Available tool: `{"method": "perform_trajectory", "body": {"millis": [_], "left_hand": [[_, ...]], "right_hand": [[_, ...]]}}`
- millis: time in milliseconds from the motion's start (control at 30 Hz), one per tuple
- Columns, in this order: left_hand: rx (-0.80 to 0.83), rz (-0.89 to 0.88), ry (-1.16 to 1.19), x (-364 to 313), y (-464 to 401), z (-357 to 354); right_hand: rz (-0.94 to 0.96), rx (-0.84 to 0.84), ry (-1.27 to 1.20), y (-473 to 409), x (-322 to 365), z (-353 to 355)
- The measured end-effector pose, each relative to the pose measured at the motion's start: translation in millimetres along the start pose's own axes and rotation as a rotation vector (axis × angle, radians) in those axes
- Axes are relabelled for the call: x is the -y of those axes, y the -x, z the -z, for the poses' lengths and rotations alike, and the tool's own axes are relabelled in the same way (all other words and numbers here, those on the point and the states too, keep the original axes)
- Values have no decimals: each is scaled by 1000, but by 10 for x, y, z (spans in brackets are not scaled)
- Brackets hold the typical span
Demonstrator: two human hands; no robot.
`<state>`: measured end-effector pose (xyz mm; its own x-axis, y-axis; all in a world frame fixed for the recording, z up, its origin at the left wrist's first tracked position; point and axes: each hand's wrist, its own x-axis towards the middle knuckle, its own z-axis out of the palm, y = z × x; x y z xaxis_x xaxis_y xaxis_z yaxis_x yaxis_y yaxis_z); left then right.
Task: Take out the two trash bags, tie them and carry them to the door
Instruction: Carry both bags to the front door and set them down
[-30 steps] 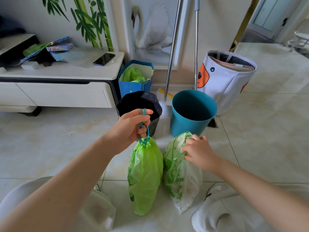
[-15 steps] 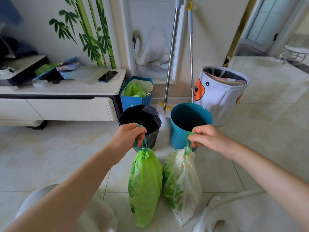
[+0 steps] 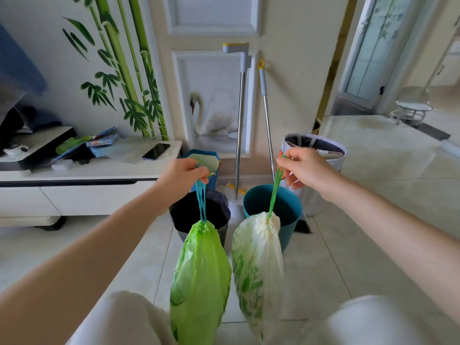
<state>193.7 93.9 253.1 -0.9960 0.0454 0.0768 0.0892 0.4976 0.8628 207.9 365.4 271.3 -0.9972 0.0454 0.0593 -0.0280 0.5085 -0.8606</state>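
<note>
Nearest of all, two pale-clad knees (image 3: 119, 317) fill the bottom corners, cut off by the lower edge, and between them hang the two bags. The green trash bag (image 3: 201, 277) hangs on the left and the white trash bag (image 3: 256, 265) with its green leaf print hangs just beside it on the right; the bottoms of both run out of sight below, so I cannot tell whether they touch the tiled floor (image 3: 323, 270). Each bag's neck is gathered shut by its drawstring. The left hand (image 3: 183, 176) has its fingers curled tight around the teal drawstring (image 3: 202, 202) of the green bag, the fingertips hidden under the palm. The right hand (image 3: 307, 169) pinches the green drawstring (image 3: 275, 192) of the white bag between thumb and bent fingers. Both forearms stretch in from the near corners. Just behind the bags stand a black bin (image 3: 184, 217) on the left and a teal bin (image 3: 291, 212) on the right, each partly covered by the bag in front. Farther back, a blue paper bag (image 3: 214, 175) sits mostly hidden behind the left hand, and a white fabric basket (image 3: 331, 155) is half covered by the right one. Two metal-handled cleaning tools (image 3: 240, 125) lean on the wall panel, their heads hard to make out. At far left a white cabinet (image 3: 87, 185) carries a dark phone (image 3: 156, 151) and blurred clutter.
</note>
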Motion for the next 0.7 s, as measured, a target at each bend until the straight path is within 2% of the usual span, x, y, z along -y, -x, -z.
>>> {"method": "perform_trajectory", "body": {"millis": [100, 233, 500, 700], "left_hand": [[-57, -54, 24, -250, -128, 113], [-144, -109, 139, -569, -329, 301], [-300, -190, 228, -1025, -834, 660], [-327, -253, 271, -1262, -1084, 706]], "right_hand": [[10, -21, -176, -152, 197, 91], [107, -123, -288, -392, 527, 235], [205, -250, -349, -830, 991, 447], [261, -295, -351, -1046, 1176, 589]]}}
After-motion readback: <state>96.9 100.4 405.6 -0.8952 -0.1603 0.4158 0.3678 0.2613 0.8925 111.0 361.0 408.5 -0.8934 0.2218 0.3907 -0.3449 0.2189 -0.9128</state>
